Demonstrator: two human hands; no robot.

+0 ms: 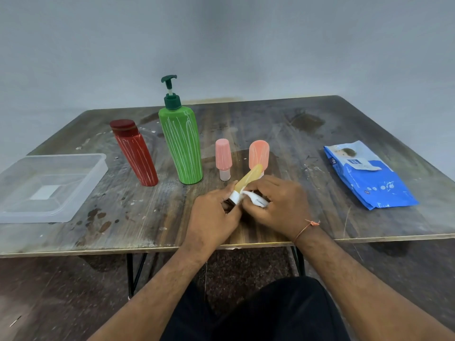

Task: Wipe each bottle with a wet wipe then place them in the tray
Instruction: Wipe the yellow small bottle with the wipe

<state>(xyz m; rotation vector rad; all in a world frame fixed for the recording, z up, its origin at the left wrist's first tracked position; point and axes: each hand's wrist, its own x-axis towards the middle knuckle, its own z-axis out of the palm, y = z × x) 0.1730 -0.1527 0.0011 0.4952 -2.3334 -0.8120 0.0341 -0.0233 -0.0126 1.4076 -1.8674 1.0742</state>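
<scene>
Gripping yellow bottle (247,179) at cap end, left hand (214,217); right hand (277,205) pinching wet wipe (254,199) against it.

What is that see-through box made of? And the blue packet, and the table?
The tray looks like thin clear plastic, a bit frosted: the table shows through its walls. The packet seems to be soft, glossy plastic film, since it crinkles and shines. The table looks like a wood-grain board, worn and stained; its pale layered edge hints at plywood, though that is a guess.
</scene>
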